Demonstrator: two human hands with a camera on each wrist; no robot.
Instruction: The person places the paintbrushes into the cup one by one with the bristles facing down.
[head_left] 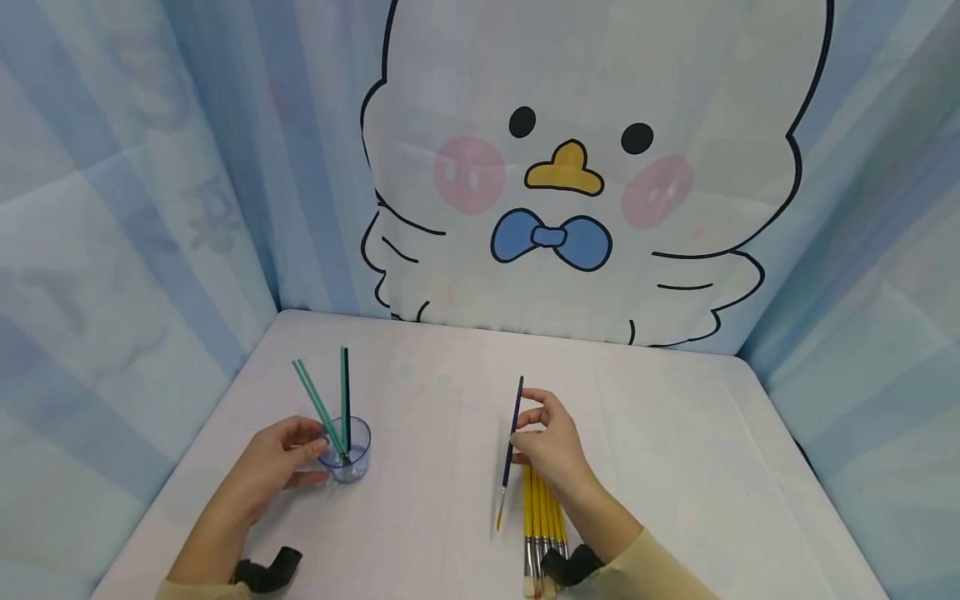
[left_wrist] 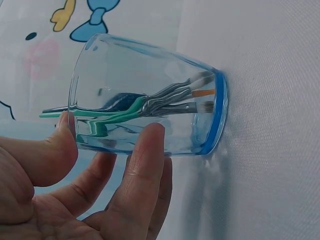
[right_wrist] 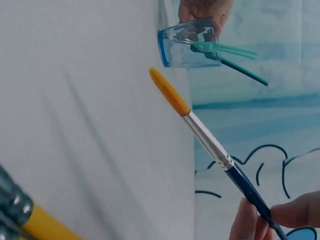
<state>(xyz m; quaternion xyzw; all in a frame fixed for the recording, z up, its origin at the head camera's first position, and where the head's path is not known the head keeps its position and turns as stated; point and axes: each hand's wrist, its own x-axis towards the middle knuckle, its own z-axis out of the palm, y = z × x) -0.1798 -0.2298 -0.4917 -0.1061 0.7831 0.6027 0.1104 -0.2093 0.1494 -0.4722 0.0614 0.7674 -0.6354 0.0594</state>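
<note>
My left hand (head_left: 273,458) holds a clear plastic cup (left_wrist: 175,135) with a blue base, thumb at the rim and fingers against its side. Inside lean two green-handled paintbrushes (head_left: 311,392) and one dark-handled paintbrush (head_left: 348,375), bristles down. My right hand (head_left: 551,437) pinches a dark blue paintbrush (right_wrist: 245,185) by its handle, its orange bristles pointing down above the table. Below that hand lies a row of yellow-handled paintbrushes (head_left: 536,504), side by side. The right wrist view shows the held brush apart from the cup.
The white-covered table (head_left: 427,500) meets a curtain (head_left: 315,208) with a cartoon bird at the back. Striped blue curtains (head_left: 97,250) stand at both sides. Dark wrist devices (head_left: 270,571) sit near both forearms, the right one overlapping the yellow brushes in the head view.
</note>
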